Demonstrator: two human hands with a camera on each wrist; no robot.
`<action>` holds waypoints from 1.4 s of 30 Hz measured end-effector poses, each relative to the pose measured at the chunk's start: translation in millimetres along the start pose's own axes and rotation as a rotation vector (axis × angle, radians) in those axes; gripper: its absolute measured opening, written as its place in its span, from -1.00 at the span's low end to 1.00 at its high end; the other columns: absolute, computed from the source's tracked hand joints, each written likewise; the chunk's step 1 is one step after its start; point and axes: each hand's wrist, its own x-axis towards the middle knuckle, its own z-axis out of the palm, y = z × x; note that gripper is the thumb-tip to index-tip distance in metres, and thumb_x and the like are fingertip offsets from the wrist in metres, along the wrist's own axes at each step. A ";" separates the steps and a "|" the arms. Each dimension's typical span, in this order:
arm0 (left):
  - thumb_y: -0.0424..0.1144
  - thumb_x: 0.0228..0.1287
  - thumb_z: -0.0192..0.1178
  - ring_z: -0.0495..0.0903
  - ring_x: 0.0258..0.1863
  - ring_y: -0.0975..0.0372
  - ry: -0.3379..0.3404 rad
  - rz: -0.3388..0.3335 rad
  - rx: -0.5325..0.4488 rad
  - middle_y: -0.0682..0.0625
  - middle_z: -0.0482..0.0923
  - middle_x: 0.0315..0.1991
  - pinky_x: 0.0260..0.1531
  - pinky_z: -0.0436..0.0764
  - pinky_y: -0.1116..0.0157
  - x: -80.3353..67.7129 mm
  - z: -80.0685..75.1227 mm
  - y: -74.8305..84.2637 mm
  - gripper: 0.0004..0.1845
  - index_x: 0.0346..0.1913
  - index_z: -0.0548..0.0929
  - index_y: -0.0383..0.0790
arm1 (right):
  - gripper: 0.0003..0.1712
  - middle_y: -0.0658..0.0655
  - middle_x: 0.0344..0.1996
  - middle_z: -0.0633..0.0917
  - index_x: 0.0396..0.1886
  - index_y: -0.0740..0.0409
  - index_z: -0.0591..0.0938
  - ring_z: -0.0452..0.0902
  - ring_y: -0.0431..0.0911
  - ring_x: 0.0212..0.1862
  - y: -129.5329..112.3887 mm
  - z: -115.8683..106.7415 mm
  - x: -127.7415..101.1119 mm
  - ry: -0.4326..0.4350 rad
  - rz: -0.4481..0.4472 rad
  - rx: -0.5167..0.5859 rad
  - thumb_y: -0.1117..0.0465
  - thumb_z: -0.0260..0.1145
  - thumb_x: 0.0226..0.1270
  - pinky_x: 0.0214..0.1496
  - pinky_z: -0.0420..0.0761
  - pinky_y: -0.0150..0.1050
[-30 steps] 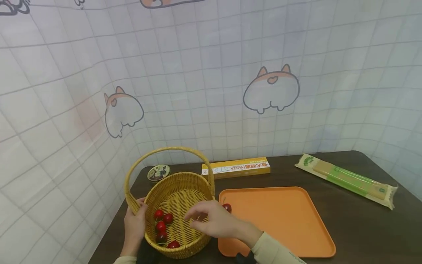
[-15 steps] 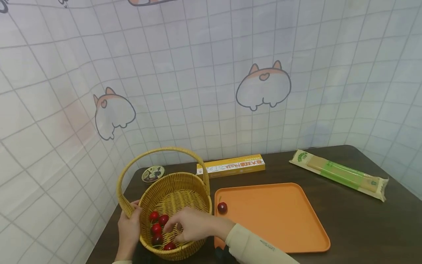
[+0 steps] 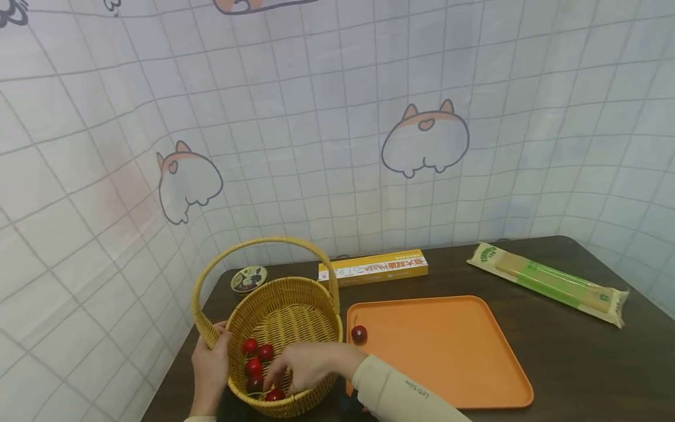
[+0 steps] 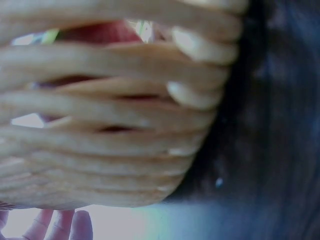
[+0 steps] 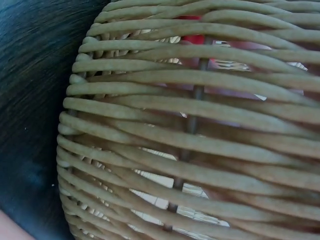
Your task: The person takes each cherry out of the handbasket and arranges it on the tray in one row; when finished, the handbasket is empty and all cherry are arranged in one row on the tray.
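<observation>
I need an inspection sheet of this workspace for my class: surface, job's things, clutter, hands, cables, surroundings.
Surface: dark tabletop.
Job's things: yellow basket holding five visible cherries; orange tray to its right, single cherry near its left edge.
Clutter: round tin, yellow pasta box, green-and-cream packet toward the back.
Hands: left hand grips the basket's left side; right hand is inside by the cherries, its hold unclear.
Cables: nothing clearly seen.
Surroundings: white gridded covering with cartoon drawings.

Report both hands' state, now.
Left hand: holding the round yellow wicker basket at its side.
Right hand: inside the basket, beside a round red cherry; grip cannot be told.
</observation>
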 end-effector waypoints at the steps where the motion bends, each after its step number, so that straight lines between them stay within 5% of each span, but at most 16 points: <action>1: 0.00 0.46 -0.02 0.48 -0.13 0.16 0.003 0.005 0.002 -0.24 0.60 0.01 -0.20 0.37 0.45 -0.2 -0.1 -0.1 -0.58 0.11 0.60 -0.24 | -0.54 -0.15 -0.02 0.68 0.11 0.05 0.66 0.53 -0.38 -0.10 0.3 0.1 0.3 -0.009 0.000 0.006 0.40 0.34 0.20 -0.11 0.46 -0.55; 25: -0.10 0.44 0.02 0.49 -0.13 0.18 0.014 0.026 -0.008 -0.25 0.61 0.03 -0.24 0.34 0.54 -0.6 -0.2 1.3 -0.64 0.04 0.61 -0.30 | -0.74 -0.20 -0.27 0.69 -0.12 0.02 0.72 0.52 -0.45 -0.18 0.7 2.9 6.4 -0.023 0.030 0.026 0.39 0.33 0.24 -0.10 0.47 -0.54; 42: -0.08 0.44 0.02 0.51 -0.21 0.15 0.000 0.015 -0.015 -0.25 0.61 -0.02 -0.29 0.42 0.45 0.1 -1.0 0.8 -0.64 0.04 0.61 -0.28 | -0.69 -0.14 -0.07 0.62 0.06 0.02 0.65 0.49 -0.39 -0.22 -5.6 -4.1 -33.2 0.331 0.012 0.006 0.18 0.32 0.33 -0.17 0.49 -0.49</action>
